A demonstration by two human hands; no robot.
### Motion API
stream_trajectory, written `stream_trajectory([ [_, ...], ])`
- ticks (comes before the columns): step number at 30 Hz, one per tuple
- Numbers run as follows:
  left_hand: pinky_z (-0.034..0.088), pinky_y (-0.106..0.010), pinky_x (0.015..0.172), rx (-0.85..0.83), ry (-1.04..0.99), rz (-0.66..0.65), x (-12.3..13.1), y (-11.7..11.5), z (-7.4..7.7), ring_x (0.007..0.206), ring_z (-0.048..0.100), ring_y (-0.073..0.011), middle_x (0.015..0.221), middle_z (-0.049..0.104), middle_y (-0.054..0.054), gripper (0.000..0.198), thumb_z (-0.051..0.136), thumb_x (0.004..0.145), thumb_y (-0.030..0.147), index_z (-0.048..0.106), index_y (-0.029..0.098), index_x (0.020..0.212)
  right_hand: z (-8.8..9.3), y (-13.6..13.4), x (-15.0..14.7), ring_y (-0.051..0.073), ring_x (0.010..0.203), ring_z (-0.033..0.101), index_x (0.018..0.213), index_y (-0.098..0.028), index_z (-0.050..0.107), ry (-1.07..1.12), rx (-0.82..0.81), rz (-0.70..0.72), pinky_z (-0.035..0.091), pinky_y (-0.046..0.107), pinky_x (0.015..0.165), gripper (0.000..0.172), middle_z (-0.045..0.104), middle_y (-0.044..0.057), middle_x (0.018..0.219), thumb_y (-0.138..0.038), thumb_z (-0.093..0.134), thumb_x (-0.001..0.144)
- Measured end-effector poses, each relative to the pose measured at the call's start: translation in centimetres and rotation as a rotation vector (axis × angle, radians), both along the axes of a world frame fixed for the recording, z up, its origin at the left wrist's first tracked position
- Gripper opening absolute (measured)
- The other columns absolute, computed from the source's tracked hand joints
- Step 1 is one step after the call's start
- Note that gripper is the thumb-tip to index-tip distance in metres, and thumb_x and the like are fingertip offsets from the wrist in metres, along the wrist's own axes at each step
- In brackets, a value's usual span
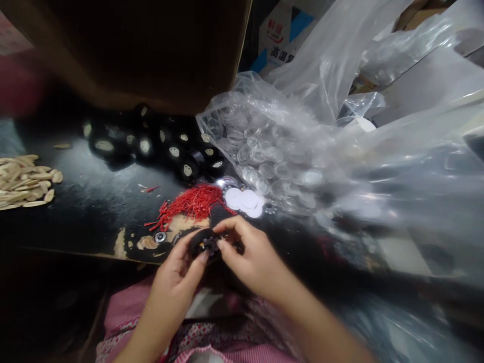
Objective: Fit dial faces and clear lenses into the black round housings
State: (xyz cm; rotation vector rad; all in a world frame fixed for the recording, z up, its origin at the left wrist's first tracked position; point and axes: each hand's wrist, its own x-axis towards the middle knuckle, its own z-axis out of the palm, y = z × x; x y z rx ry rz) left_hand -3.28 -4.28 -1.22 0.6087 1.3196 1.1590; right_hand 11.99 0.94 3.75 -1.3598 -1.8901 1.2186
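My left hand [179, 275] is wrapped round a small round black part [201, 239], its thumb pressed on the near rim. Inside the part is a dark, uneven middle whose details are too small to make out. My right hand [249, 254] is closed at the part's right side, thumb and forefinger pinched there; whatever lies between those fingertips is hidden. Just beyond my hands lies a heap of thin red plastic pieces [194, 202]. White discs [247, 200] overlap to the right of that heap. A small metallic ring [160, 237] rests near the table edge.
Several black rounded pieces with pale patches [174, 151] crowd the table [86, 222] under a dark brown box [151, 55]. A clear plastic bag [328, 65] of transparent round covers [264, 161] spreads to the right. Pale flat oval pieces [26, 181] are piled at left.
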Motion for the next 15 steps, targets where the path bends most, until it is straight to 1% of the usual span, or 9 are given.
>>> stream_trajectory([
  [2, 0.047, -0.039, 0.103, -0.017, -0.064, 0.084, -0.6, 0.0, 0.1, 0.113, 0.064, -0.0267, 0.117, 0.071, -0.005, 0.039, 0.076, 0.074, 0.035, 0.069, 0.026, 0.111, 0.0, 1.3, -0.4, 0.013, 0.079, 0.064, 0.094, -0.02, 0.064, -0.068, 0.038, 0.067, 0.047, 0.025, 0.073, 0.011, 0.071, 0.002, 0.093, -0.018, 0.056, 0.088],
  [5, 0.05, -0.041, 0.1, -0.036, -0.162, 0.23, -0.8, 0.3, 0.7, 0.109, 0.066, -0.0254, 0.113, 0.072, -0.004, 0.04, 0.076, 0.074, 0.033, 0.067, 0.025, 0.112, -0.3, 3.6, -1.7, 0.017, 0.078, 0.063, 0.084, -0.018, 0.066, -0.384, 0.143, 0.074, 0.043, 0.03, 0.073, 0.016, 0.072, 0.004, 0.084, -0.021, 0.053, 0.091],
  [7, 0.05, -0.042, 0.101, -0.049, -0.212, 0.272, -0.7, 0.5, 1.1, 0.107, 0.066, -0.0249, 0.11, 0.073, -0.004, 0.038, 0.077, 0.072, 0.032, 0.068, 0.023, 0.108, -0.5, 4.7, -2.6, 0.02, 0.075, 0.062, 0.08, -0.016, 0.066, -0.581, 0.176, 0.072, 0.04, 0.033, 0.071, 0.017, 0.072, 0.007, 0.081, -0.024, 0.054, 0.09],
  [8, 0.049, -0.043, 0.101, -0.055, -0.231, 0.281, -0.7, 0.6, 1.2, 0.107, 0.067, -0.0245, 0.109, 0.073, -0.004, 0.037, 0.077, 0.072, 0.031, 0.068, 0.023, 0.106, -0.7, 5.0, -3.0, 0.021, 0.074, 0.062, 0.08, -0.015, 0.065, -0.633, 0.18, 0.077, 0.039, 0.033, 0.071, 0.017, 0.071, 0.008, 0.081, -0.024, 0.054, 0.089],
  [11, 0.048, -0.043, 0.102, -0.07, -0.264, 0.304, -0.6, 0.7, 1.4, 0.107, 0.067, -0.0242, 0.11, 0.073, -0.004, 0.035, 0.077, 0.072, 0.03, 0.068, 0.022, 0.105, -0.9, 5.0, -3.3, 0.02, 0.073, 0.061, 0.079, -0.015, 0.064, -0.665, 0.178, 0.08, 0.037, 0.033, 0.069, 0.014, 0.071, 0.008, 0.083, -0.02, 0.054, 0.087],
  [15, 0.05, -0.044, 0.101, -0.053, -0.369, 0.278, -0.5, 0.9, 1.5, 0.114, 0.065, -0.0258, 0.114, 0.073, -0.006, 0.029, 0.071, 0.08, 0.031, 0.066, 0.023, 0.107, -1.1, 3.9, -2.0, 0.014, 0.065, 0.057, 0.078, -0.019, 0.061, -0.549, 0.138, 0.059, 0.036, 0.027, 0.065, 0.013, 0.069, 0.001, 0.075, -0.023, 0.055, 0.089],
])
